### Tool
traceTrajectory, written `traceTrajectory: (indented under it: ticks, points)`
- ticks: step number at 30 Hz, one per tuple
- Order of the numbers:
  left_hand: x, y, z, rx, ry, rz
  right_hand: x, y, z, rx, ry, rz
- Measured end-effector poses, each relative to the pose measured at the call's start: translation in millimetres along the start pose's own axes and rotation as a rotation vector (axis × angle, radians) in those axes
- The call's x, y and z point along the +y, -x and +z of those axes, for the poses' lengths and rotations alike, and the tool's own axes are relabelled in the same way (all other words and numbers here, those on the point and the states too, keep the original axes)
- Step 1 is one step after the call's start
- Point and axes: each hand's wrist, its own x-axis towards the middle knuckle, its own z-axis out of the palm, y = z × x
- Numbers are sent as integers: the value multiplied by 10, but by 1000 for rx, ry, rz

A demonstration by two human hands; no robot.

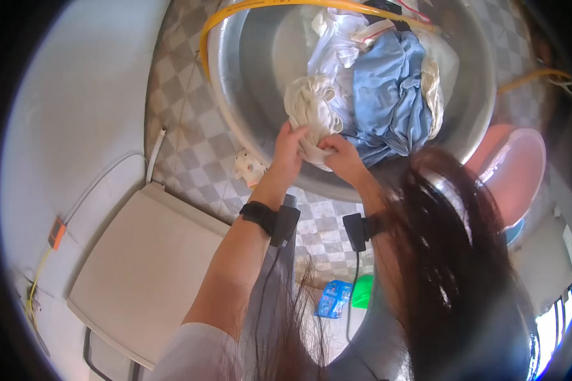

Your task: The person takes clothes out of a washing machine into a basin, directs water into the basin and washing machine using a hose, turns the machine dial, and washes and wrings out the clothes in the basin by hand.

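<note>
The left hand (289,151) grips the cream cloth (313,108), thumb and fingers closed over its left side, just inside the basin's near edge. The right hand (342,156) has its fingers curled tight on the same cloth at its lower right, a short gap from the left — both hands grasp the one piece. The cream cloth is bunched and creased, its near end drooping between the hands toward the near rim of the metal basin (235,79).

Each wrist wears a dark strap (258,214) with a black box on it, a cable trailing down from each.

Just beyond the cream cloth, a pale lilac-white garment (340,44) stretches toward the basin's far edge. To the right, a blue garment (388,89) lies heaped from near the far edge down to the near one, with another cream fabric (432,95) showing along its right side. A yellow hose (260,5) curves over the far left rim and crosses the far part of the basin.

Outside, a pink tub (515,168) sits tilted by the near right edge — partly behind dark hair. A small white figure (249,167) is on the checked floor (200,152) by the near left edge. Toward the person lie a blue packet (333,300) and something green (362,292); a beige folding table (149,270) stands on the left.
</note>
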Motion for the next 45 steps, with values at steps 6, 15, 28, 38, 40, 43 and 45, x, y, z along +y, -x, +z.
traceTrajectory:
  ticks: [6, 15, 28, 38, 40, 43, 45]
  points:
    - [-224, -534, -228, 358, -1537, 779, 1133, -536, 19, 100, 603, 55]
    - [-919, -1260, -461, -54, -1262, -227, 1496, -701, 70, 86, 776, 436]
    - [-202, 505, 707, -110, 168, -280, -676, 780, 255, 323, -338, -89]
    - [-12, 583, 713, 258, 219, -14, 32, -276, -16, 807, 278, -123]
    - [-25, 571, 636, 203, 41, 191, 93, -198, -181, 752, 542, 6]
    - [-82, 263, 196, 332, -392, 399, 546, -158, -299, 657, 728, 321]
    - [-471, -235, -312, 440, -871, 524, 515, -57, -45, 690, 898, 114]
